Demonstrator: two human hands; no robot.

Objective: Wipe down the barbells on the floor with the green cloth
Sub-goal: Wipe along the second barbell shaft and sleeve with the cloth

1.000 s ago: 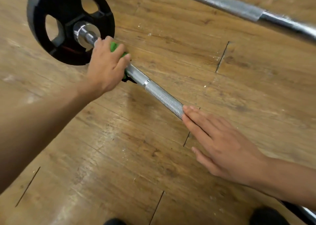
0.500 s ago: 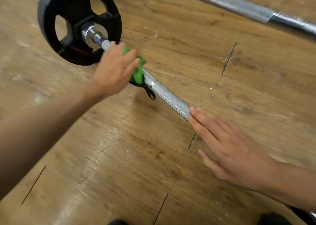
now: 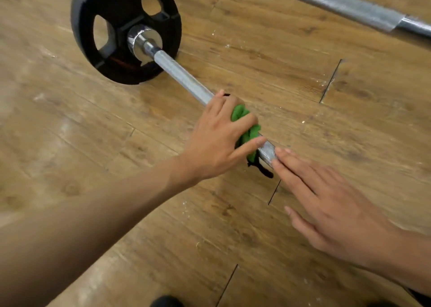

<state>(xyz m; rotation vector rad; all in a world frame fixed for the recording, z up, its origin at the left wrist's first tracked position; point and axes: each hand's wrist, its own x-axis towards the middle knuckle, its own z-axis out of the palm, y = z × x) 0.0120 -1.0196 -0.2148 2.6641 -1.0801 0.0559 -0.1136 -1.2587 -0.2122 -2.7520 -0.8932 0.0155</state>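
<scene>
A steel barbell (image 3: 179, 76) lies diagonally on the wooden floor, with a black weight plate (image 3: 112, 10) on its far end. My left hand (image 3: 219, 136) grips the green cloth (image 3: 247, 129) wrapped around the bar's middle; a black edge of the cloth hangs below the bar. My right hand (image 3: 331, 206) lies flat with straight fingers on the bar just right of the cloth, its fingertips nearly touching my left index finger. The bar beyond my right hand is hidden under it.
A second barbell (image 3: 345, 6) lies across the floor at the top right. Dark shoe tips (image 3: 165, 301) show at the bottom edge. The floor (image 3: 116, 143) is worn wooden planks with gaps between boards.
My left hand has slid the green cloth along the bar from beside the weight plate toward my right hand. The right hand has stayed flat on the bar.
</scene>
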